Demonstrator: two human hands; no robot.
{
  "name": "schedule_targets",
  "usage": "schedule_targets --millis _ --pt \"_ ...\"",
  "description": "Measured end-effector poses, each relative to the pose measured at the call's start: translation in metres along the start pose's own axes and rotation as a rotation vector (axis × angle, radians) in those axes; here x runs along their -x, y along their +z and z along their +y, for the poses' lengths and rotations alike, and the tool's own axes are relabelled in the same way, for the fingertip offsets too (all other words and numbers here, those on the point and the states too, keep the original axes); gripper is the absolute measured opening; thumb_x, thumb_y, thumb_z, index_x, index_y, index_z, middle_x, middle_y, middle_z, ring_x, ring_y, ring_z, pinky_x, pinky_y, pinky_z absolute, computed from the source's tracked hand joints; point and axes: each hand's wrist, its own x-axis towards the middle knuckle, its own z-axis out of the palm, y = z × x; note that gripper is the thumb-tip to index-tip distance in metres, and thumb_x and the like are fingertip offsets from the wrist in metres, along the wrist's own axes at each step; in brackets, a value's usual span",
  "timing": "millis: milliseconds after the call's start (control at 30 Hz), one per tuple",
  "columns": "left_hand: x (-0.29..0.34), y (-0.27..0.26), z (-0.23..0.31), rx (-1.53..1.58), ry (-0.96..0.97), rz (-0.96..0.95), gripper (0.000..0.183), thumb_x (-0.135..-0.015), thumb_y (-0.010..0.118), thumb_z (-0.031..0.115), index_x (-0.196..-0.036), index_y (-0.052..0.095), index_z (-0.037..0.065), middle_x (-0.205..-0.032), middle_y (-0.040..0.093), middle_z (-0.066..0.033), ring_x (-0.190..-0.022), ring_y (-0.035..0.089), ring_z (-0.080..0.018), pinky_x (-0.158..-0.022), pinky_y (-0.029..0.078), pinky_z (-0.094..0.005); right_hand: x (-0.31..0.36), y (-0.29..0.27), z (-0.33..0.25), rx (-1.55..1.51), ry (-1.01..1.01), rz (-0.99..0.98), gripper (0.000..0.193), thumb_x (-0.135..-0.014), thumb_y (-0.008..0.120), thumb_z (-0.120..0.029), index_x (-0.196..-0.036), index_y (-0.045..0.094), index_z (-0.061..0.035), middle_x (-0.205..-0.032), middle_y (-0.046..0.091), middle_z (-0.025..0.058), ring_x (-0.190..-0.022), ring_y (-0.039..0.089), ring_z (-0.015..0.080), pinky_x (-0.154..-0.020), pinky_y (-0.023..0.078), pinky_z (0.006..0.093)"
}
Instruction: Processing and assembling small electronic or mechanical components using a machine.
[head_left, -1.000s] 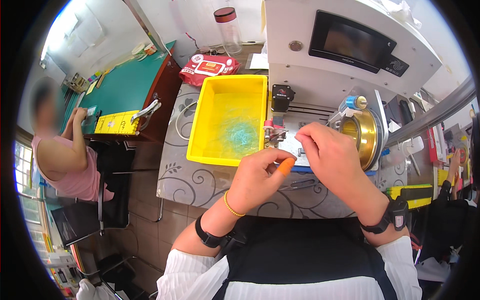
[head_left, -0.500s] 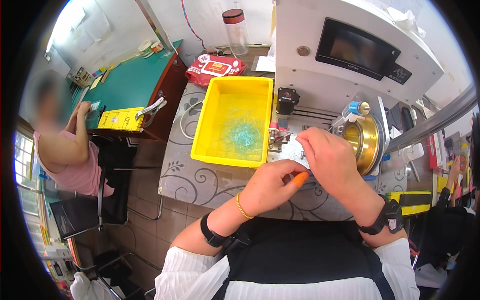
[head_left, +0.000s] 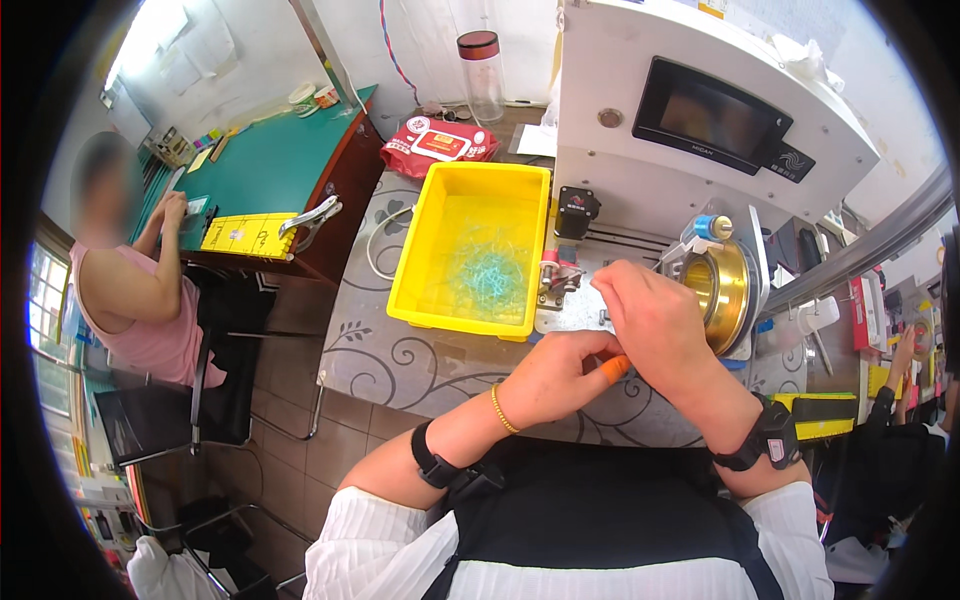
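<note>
Head view: right hand is pinching closed before the machine; left hand is keeping its grip part-hidden; contents cannot be told. Teal strands are lying in the yellow bin.

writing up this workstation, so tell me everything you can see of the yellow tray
The yellow tray is a deep, open-topped rectangular bin with a rim, glossy and plastic-looking. It sits upright on the grey patterned tabletop, left of the white machine. A loose tangle of teal strands lies inside, toward its near right part. The left hand is by its near right corner, without visible contact.
</note>
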Motion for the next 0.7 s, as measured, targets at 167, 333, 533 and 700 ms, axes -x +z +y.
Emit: schedule_targets --millis 167,333,533,700 --pt "-0.010 0.001 -0.005 0.798 -0.283 -0.142 0.033 -0.099 0.055 0.026 -0.128 0.056 0.012 -0.086 0.066 -0.0003 -0.056 0.051 -0.0073 -0.053 0.042 -0.0202 -0.025 -0.047 -0.002 0.138 0.013 0.111 0.010 -0.085 0.065 -0.011 -0.093 0.063 -0.0059 -0.075 0.064 0.0082 -0.070 0.063 0.0248 -0.061 0.050 0.0362" --pt "-0.036 0.006 -0.001 1.611 -0.387 0.091 0.033 -0.102 0.050 0.031 -0.132 0.051 0.018 -0.080 0.057 0.0059 -0.052 0.038 -0.0007 -0.047 0.032 -0.0169 -0.051 -0.079 0.033 0.416 0.019 -0.126 0.028 -0.085 0.067 -0.024 -0.066 0.067 -0.0035 -0.069 0.065 0.0076 -0.077 0.057 0.0271 -0.075 0.044 0.0395" --pt "-0.054 0.025 -0.007 1.562 -0.239 0.201 0.028 -0.100 0.054 0.030 -0.124 0.056 0.016 -0.080 0.058 0.0045 -0.053 0.041 -0.0026 -0.047 0.032 -0.0173 -0.053 -0.085 0.049 0.642 0.100 -0.192 0.025 -0.083 0.068 -0.025 -0.069 0.069 -0.0046 -0.072 0.066 0.0075 -0.087 0.056 0.0263 -0.078 0.043 0.0393" --pt "-0.058 0.035 -0.012 1.057 -0.148 0.316 0.021 -0.100 0.055 0.025 -0.113 0.062 0.010 -0.079 0.059 -0.0004 -0.053 0.045 -0.0050 -0.049 0.035 -0.0182 -0.046 -0.057 0.038 0.133 -0.127 -0.078 0.016 -0.080 0.070 -0.019 -0.080 0.070 -0.0037 -0.092 0.066 0.0087 -0.099 0.055 0.0271 -0.084 0.042 0.0390"
